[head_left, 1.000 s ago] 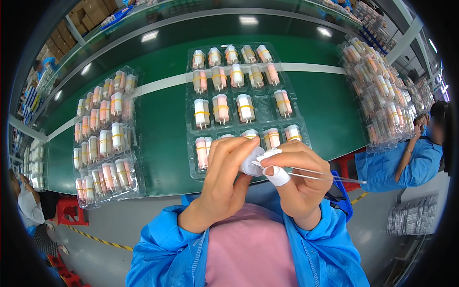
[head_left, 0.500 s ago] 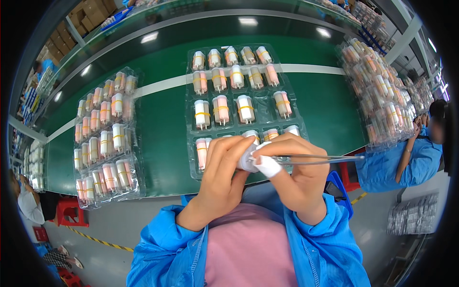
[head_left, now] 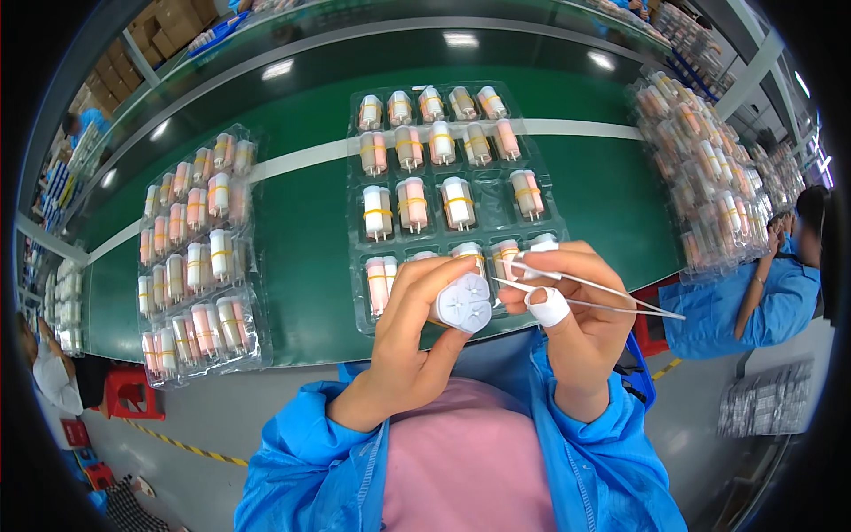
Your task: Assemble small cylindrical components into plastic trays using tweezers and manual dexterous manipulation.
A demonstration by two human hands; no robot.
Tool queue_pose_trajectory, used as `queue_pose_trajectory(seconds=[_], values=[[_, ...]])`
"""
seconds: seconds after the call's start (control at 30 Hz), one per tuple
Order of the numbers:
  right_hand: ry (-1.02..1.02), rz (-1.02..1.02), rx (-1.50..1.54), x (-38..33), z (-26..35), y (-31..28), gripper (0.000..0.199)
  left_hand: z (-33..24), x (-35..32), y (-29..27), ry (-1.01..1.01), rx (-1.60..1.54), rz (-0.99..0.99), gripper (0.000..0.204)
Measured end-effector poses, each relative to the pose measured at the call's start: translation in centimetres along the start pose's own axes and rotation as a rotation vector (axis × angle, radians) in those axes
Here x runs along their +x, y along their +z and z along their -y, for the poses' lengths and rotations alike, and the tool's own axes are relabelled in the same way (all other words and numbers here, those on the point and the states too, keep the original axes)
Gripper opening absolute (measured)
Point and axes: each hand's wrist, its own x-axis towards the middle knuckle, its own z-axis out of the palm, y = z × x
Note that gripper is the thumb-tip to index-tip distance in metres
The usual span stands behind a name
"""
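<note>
My left hand [head_left: 403, 341] is closed around a cylindrical piece with a pale grey round end cap [head_left: 464, 303]. The cap faces up and shows several molded segments. In my right hand [head_left: 581, 328] is a pair of metal tweezers [head_left: 612, 308], its two tips apart and just right of the cap, not touching it. White tape wraps [head_left: 548, 307] cover the thumb and a finger of that hand. Behind both hands lies a clear plastic tray [head_left: 551, 199] with rows of white and pink cylinder bundles [head_left: 412, 202] held by yellow bands. The third row has a gap.
Filled trays stand at left [head_left: 197, 253] and stacked at right [head_left: 709, 177] on the green table [head_left: 301, 213]. A person in a blue jacket [head_left: 740, 306] is at right. Red stools [head_left: 133, 395] and a blue bin [head_left: 640, 377] stand below table level.
The tweezers have drawn back from the cap to the right, and their tips have spread apart. My left hand has turned the piece, so its end cap shows in full.
</note>
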Motion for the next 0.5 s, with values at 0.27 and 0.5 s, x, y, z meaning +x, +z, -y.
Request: queue_pose_trajectory(seconds=[0.27,0.5], values=[[-0.157,0.067,-0.253,-0.01,0.26,0.2,0.016,0.38,0.19,0.22,0.117,0.127,-0.068,0.057],[-0.19,0.084,-0.31,0.02,0.08,0.06,0.016,0.64,0.28,0.22,0.183,0.193,-0.061,0.06]])
